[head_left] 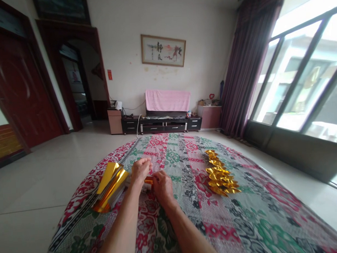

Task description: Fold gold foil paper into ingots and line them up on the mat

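Note:
My right hand [163, 186] has its fingers closed on a small piece of shiny gold foil paper [148, 180], rolled or folded; its far end is hidden by the fingers. Just left of it and a little higher, my left hand [141, 169] is closed in a pinch, and what it holds, if anything, does not show. Something whitish lies under my hands, mostly covered. Left of my hands rests a stack of curled gold foil sheets [111, 185]. To the right stands a row of folded gold foil pieces [220, 174] with pointed ends.
A round table carries a patterned red, green and grey cloth [172, 156]. Beyond it, a low black cabinet [164, 127] stands against the wall with a pink towel [167, 100] draped above it. Windows and a purple curtain [240, 72] are on the right, doors on the left.

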The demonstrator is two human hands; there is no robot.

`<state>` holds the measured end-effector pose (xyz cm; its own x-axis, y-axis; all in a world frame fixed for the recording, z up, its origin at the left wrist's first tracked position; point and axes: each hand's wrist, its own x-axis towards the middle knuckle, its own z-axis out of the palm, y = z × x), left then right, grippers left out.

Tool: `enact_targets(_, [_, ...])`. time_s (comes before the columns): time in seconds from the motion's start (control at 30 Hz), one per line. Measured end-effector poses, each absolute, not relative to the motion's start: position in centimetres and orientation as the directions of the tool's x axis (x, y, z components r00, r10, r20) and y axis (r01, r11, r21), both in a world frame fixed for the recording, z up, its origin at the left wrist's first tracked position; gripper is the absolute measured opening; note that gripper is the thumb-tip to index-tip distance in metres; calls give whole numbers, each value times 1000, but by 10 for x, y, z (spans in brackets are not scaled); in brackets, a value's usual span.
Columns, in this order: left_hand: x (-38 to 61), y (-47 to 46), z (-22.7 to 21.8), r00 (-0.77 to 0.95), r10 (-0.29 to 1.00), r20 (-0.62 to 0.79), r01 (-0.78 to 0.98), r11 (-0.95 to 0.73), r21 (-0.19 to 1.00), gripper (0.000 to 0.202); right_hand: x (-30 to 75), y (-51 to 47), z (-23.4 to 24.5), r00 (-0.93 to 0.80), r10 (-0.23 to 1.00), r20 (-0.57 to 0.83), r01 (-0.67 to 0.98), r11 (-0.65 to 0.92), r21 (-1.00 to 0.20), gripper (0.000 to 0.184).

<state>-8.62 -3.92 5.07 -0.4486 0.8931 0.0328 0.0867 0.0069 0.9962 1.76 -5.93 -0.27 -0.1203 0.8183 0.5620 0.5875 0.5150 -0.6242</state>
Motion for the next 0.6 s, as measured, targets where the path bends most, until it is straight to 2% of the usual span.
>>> enact_targets(0.13, [-84,-40,50,-461,886,39,105,11,994,29,25,-61,-4,-164,787,595,532,579,-618,28])
enact_targets(0.27, [-85,-38,47,-449,891,72,155,-2,988,30,45,-59,-2,-116,830,546,551,511,-660,31])
enact_targets(0.37, [-84,-37,47,-436,892,116,227,-16,974,32,65,-56,1,-29,861,508,544,440,-715,33])
enact_targets(0.5, [-73,-39,53,-390,883,262,461,-59,886,30,90,-55,1,97,874,477,533,359,-766,33])
enact_targets(0.6, [-57,-42,57,-325,918,227,494,-40,869,29,103,-57,-1,173,871,459,519,315,-794,33])
